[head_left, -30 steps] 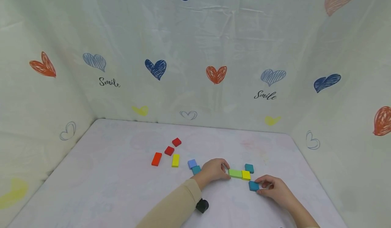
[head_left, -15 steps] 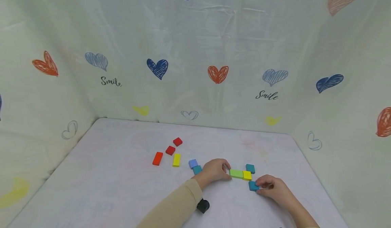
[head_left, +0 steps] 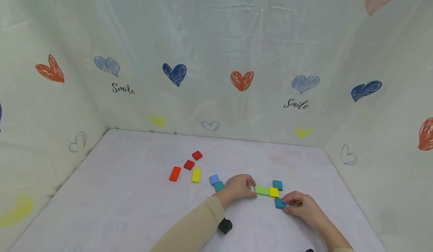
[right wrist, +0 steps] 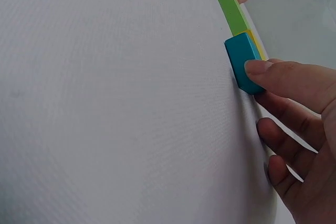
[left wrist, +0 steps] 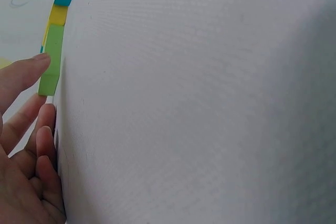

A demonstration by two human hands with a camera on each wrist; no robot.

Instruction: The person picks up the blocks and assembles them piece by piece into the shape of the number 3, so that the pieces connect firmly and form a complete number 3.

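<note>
My left hand (head_left: 238, 186) holds the left end of a light green oblong block (head_left: 262, 190), the thumb on its near side in the left wrist view. A yellow square block (head_left: 274, 192) sits end to end with the green one. Between thumb and forefinger, my right hand (head_left: 302, 206) pinches a teal block (right wrist: 243, 61) near the yellow block's front right corner. Another teal block (head_left: 277, 185) lies at the yellow block's back right corner. The other fingers of the right hand (right wrist: 310, 145) rest low by the tabletop.
Left of my left hand lie a light blue block (head_left: 214, 179) and a teal block (head_left: 218, 186), touching. Farther left are an orange-red oblong block (head_left: 174, 174), a yellow oblong block (head_left: 196, 175) and two red blocks (head_left: 189, 165). A black object (head_left: 225, 226) shows beside the left sleeve (head_left: 193, 225).
The teal block in my right hand has shifted slightly toward the yellow block. My left hand stays at the green block. The whole head view has drifted a little.
</note>
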